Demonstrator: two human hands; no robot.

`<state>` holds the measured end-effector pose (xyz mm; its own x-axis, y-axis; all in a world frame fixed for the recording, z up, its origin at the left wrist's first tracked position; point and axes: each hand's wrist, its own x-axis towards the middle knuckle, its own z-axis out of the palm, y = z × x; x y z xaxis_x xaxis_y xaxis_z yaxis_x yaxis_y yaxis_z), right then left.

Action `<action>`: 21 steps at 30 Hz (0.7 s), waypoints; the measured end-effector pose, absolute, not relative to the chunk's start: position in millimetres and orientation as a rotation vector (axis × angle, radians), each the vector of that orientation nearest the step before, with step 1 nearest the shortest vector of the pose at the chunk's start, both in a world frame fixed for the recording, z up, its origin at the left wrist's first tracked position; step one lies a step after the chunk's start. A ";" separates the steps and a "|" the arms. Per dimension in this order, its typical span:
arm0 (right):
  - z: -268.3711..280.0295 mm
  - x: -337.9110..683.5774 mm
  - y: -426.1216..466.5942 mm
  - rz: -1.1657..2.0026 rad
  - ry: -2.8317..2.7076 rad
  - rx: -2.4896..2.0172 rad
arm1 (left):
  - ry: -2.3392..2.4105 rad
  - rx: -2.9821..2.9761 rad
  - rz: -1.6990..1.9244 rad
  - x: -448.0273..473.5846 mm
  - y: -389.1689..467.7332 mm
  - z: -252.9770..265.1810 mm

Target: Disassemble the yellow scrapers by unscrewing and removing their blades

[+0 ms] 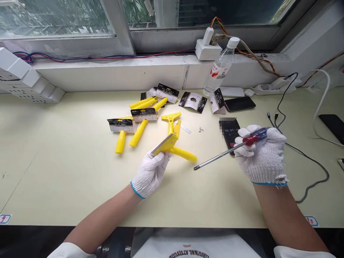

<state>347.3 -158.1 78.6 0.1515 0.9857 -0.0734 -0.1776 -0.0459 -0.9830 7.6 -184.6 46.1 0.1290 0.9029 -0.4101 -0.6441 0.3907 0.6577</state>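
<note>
My left hand (pixel 152 172), in a white knit glove, grips a yellow scraper (pixel 168 143) by its head, with the handle pointing right. In my gloved right hand (pixel 260 154) is a screwdriver (pixel 221 154) with a red and blue handle, its tip pointing left near the end of the scraper's handle. Behind the held scraper lie another yellow scraper part (pixel 171 117), a thin metal blade (pixel 186 127) and several small screws (pixel 201 129). Several yellow scrapers with black-and-white cards (pixel 143 114) lie to the left of these.
Loose cards (pixel 192 102), a water bottle (pixel 219 68) and a black phone (pixel 240 104) stand or lie toward the windowsill. A phone showing a timer (pixel 228 130) lies beside my right hand. Cables (pixel 317 161) run along the right side; white boxes (pixel 29 79) are stacked at far left.
</note>
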 end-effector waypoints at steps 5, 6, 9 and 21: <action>74.6 345.6 -164.3 1.141 -0.881 -1.180 | 0.893 0.534 1.296 15.7 -184.5 34.4; 75.4 344.3 -165.7 1.130 -0.847 -1.175 | 0.899 0.557 1.318 17.4 -185.3 32.9; 80.6 337.9 -170.6 1.150 -0.727 -1.124 | 0.940 0.613 1.358 20.7 -187.6 31.5; 93.0 303.0 -189.3 0.916 -0.956 -1.001 | 1.272 1.183 1.326 12.6 -186.9 35.2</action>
<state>303.0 -189.3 93.0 0.3076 0.9278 0.2112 -0.1713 0.2723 -0.9468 12.6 -186.9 35.2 -0.1146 0.9925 0.0420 0.0006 -0.0422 0.9991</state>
